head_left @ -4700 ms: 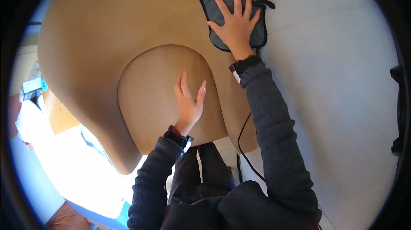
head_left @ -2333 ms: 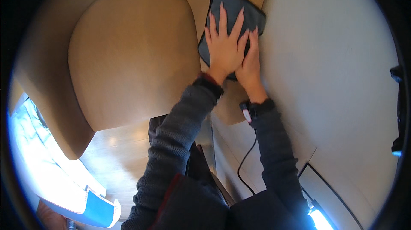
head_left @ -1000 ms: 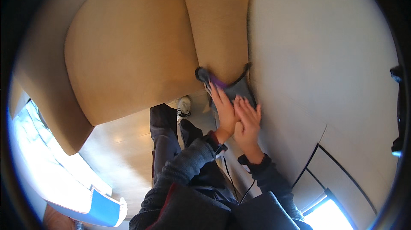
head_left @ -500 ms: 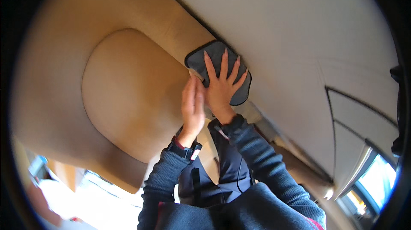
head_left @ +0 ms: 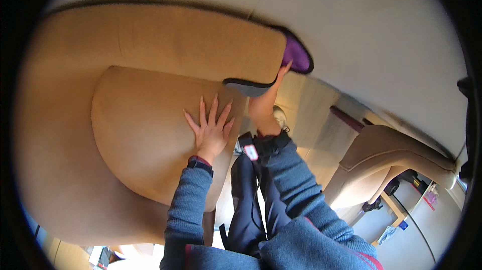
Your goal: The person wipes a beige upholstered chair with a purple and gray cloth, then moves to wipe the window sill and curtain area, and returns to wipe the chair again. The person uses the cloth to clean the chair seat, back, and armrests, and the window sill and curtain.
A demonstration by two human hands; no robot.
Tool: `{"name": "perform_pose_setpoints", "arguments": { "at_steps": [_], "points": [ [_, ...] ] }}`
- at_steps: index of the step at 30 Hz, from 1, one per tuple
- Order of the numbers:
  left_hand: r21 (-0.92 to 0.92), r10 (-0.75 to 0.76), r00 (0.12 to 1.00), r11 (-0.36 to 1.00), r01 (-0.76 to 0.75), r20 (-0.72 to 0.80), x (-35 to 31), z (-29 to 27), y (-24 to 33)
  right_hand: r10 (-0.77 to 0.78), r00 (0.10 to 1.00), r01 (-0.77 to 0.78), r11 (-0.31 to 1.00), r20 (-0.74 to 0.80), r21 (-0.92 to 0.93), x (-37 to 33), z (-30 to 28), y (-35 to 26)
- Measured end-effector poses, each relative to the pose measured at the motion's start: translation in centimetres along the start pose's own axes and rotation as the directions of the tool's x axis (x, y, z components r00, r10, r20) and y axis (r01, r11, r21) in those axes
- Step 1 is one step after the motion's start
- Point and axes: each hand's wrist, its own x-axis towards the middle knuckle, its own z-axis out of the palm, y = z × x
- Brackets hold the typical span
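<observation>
A tan sofa (head_left: 165, 34) stands along a pale wall, its rounded seat cushion (head_left: 135, 119) below the backrest. My left hand (head_left: 211, 135) lies flat on that cushion with its fingers spread, holding nothing. At the right end of the backrest, my right hand (head_left: 266, 104) grips a cleaning cloth with black edging. The cloth's purple side (head_left: 297, 55) shows beyond the end by the wall, and its grey side (head_left: 251, 88) shows at the near corner. One finger reaches onto the purple side; the backrest end and cloth hide most of the others.
A brownish upholstered chair (head_left: 391, 162) stands to the right by the wall. Light floor (head_left: 306, 104) lies between it and the sofa, with a shoe (head_left: 280, 116) on it. A shelf unit (head_left: 401, 230) with small items is at the lower right.
My right hand has gone from lying spread on the grey cloth on top of the backrest to its end, where purple now shows. My left hand has moved onto the seat, fingers spreading. The view has turned.
</observation>
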Motion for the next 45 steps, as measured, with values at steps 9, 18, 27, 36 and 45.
{"name": "perform_pose_setpoints", "arguments": {
  "at_steps": [9,18,27,36,45],
  "points": [
    [0.118,-0.038,0.999,0.992,0.041,-0.021,-0.5,1.8,-0.2,0.329,0.912,-0.25,0.918,0.243,-0.307,4.4,-7.7,7.9],
    [0.219,0.073,0.971,0.976,-0.022,-0.228,-0.7,4.0,-1.1,0.416,0.905,-0.315,0.8,0.093,-0.51,2.0,-15.4,17.3],
    [0.183,0.441,0.897,0.881,-0.437,0.016,-0.2,1.2,-1.6,-0.21,0.868,0.384,0.858,0.45,-0.342,-3.1,-11.0,8.1],
    [0.266,0.719,0.623,0.564,-0.782,0.308,5.4,0.6,-0.7,-0.319,0.806,0.509,0.803,0.499,-0.309,2.5,-7.8,9.5],
    [0.378,0.704,0.623,0.503,-0.777,0.342,4.2,0.0,0.4,0.32,0.934,-0.224,0.87,0.158,-0.44,8.1,-14.4,21.4]
  ]
}}
